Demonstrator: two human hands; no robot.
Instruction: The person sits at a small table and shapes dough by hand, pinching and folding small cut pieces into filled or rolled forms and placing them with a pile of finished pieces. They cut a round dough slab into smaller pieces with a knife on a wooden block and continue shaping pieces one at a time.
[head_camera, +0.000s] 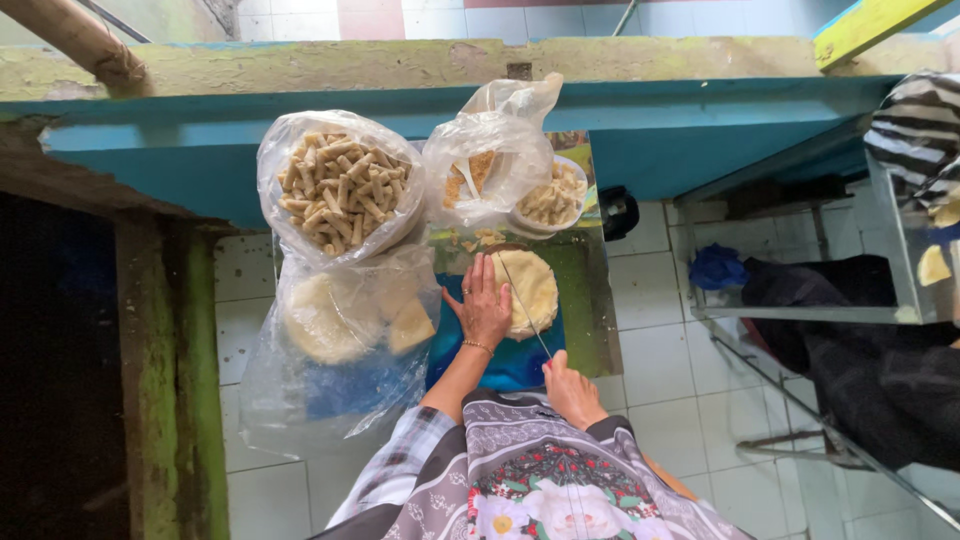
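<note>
Right hand (572, 388) nearest, fingers clamped on a thin knife (524, 305) lying across a round pale wrapper sheet (530, 290). Left hand (484, 305) rests flat on the sheet, fingers spread apart. Cut appears barely begun. Left, plastic bag of wrapper stacks (335, 330). Beyond, bag of rolled sticks (340, 185), second bag (485, 165), small bowl (555, 200) of more pieces.

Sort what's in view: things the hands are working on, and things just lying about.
In use:
left hand
pale round flat dough sheet
right hand
thin long blade

Lying about:
clear plastic bag of tan rolled sticks
crumpled blue cloth
</note>
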